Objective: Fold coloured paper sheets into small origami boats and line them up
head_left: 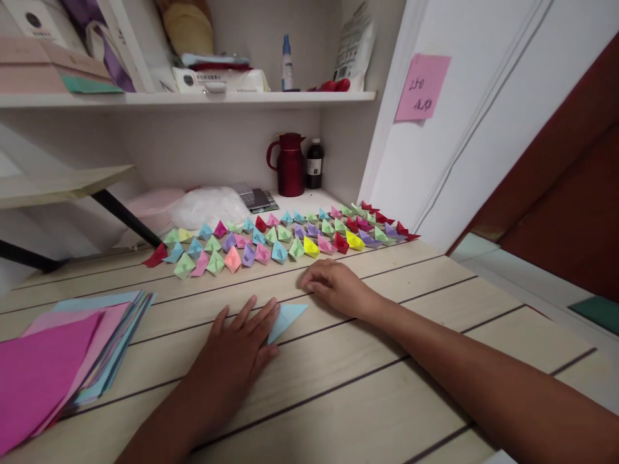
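Note:
A light blue piece of folded paper [287, 320] lies on the table [338, 386], its pointed end facing right. My left hand [244, 338] rests flat over its left part with the fingers spread, so that part is hidden. Up and to the right of the paper, my right hand [333, 283] lies on the table with its fingers curled in; whether something small is in them does not show. Just beyond both hands stand rows of small folded paper boats [279, 252] in many colours.
A stack of coloured paper sheets [53, 361] lies at the left. Behind the boats are a white plastic bag [210, 207], a red jug [291, 167] and a dark bottle [314, 164] under a shelf [217, 98]. A pink note [422, 87] hangs on the wall.

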{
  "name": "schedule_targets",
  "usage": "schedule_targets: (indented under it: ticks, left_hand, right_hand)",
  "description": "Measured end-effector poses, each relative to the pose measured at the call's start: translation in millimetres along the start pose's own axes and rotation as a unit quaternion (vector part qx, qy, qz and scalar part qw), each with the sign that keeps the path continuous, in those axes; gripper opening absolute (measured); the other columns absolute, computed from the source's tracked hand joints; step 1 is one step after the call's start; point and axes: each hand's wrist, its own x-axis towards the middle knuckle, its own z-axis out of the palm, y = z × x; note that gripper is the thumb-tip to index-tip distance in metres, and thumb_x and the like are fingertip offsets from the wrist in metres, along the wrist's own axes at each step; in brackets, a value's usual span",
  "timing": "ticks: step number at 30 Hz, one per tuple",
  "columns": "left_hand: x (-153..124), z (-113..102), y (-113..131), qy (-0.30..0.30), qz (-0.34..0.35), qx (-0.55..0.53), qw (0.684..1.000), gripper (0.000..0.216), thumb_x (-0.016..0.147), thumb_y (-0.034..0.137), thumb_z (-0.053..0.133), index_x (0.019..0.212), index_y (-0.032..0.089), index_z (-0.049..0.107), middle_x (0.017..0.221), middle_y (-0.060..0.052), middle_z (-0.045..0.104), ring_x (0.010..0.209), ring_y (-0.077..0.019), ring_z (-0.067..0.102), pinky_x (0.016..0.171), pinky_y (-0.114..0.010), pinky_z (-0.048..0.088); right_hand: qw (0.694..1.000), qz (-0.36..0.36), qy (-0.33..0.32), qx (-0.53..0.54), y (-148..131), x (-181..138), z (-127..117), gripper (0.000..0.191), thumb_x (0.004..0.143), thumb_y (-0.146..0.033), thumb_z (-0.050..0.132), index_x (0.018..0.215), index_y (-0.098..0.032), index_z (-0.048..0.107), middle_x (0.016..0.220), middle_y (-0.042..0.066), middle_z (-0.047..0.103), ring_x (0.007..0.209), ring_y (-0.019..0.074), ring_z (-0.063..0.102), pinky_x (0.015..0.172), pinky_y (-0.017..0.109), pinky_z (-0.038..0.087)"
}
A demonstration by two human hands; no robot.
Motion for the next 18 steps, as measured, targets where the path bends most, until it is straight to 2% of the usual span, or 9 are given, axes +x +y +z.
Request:
schedule_targets:
  ticks: [3, 5, 8, 12, 16, 18]
  left_hand:
    - [0, 2, -1, -0.001, 0.004, -0.002, 1.000, 0.054, 0.095, 0.041, 0.039, 0.147, 0.035, 0.028, 0.149, -0.002, 0.040, 0.142, -0.0258, 0.028, 0.113, -0.050, 0.018]
    - [0, -1, 1, -0.012, -0.002, -0.004, 1.000, 0.055, 0.094, 0.041, 0.041, 0.147, 0.034, 0.028, 0.150, -0.002, 0.040, 0.142, -0.0268, 0.027, 0.113, -0.051, 0.020]
    - [3, -8, 6, -0.049, -0.031, 0.000, 0.998, 0.056, 0.093, 0.040, 0.042, 0.146, 0.034, 0.029, 0.151, -0.002, 0.036, 0.142, -0.0285, 0.026, 0.111, -0.056, 0.020]
    - [6, -12, 10, -0.084, -0.061, 0.023, 0.994, 0.057, 0.091, 0.040, 0.040, 0.147, 0.032, 0.027, 0.153, 0.000, 0.030, 0.144, -0.0282, 0.022, 0.111, -0.059, 0.018]
    - [9, 4, 3, -0.080, -0.056, 0.062, 0.993, 0.057, 0.088, 0.036, 0.042, 0.145, 0.033, 0.031, 0.151, 0.000, 0.032, 0.142, -0.0287, 0.027, 0.110, -0.059, 0.022]
    - [10, 16, -3, -0.030, -0.068, 0.101, 0.992, 0.056, 0.086, 0.032, 0.044, 0.142, 0.033, 0.038, 0.149, -0.001, 0.038, 0.140, -0.0296, 0.031, 0.110, -0.058, 0.023]
  right_hand:
    - [0.995, -0.068, -0.014, 0.076, -16, -2, 5, 0.008, 0.087, -0.017, 0.059, 0.087, -0.019, 0.066, 0.088, 0.002, 0.069, 0.086, 0.0153, 0.059, 0.083, 0.028, 0.040]
    - [0.994, -0.098, -0.024, 0.048, -27, -4, 12, 0.006, 0.086, -0.020, 0.063, 0.081, -0.020, 0.066, 0.081, 0.001, 0.068, 0.083, 0.0157, 0.057, 0.084, 0.030, 0.038]
    - [0.995, -0.089, -0.046, -0.014, -34, -4, 21, 0.006, 0.081, -0.025, 0.069, 0.081, -0.020, 0.065, 0.087, 0.003, 0.066, 0.089, 0.0191, 0.055, 0.080, 0.031, 0.036]
    - [0.994, -0.079, -0.070, -0.013, -31, 0, 25, 0.011, 0.078, -0.029, 0.072, 0.083, -0.022, 0.065, 0.089, 0.002, 0.065, 0.091, 0.0190, 0.054, 0.081, 0.030, 0.033]
    - [0.995, -0.079, -0.063, 0.000, -25, 3, 26, 0.017, 0.078, -0.037, 0.073, 0.083, -0.023, 0.066, 0.091, 0.001, 0.064, 0.092, 0.0182, 0.054, 0.081, 0.030, 0.031]
    - [0.995, -0.084, -0.060, 0.000, -22, 3, 27, 0.018, 0.079, -0.040, 0.071, 0.084, -0.023, 0.066, 0.088, 0.000, 0.064, 0.091, 0.0175, 0.054, 0.081, 0.030, 0.031]
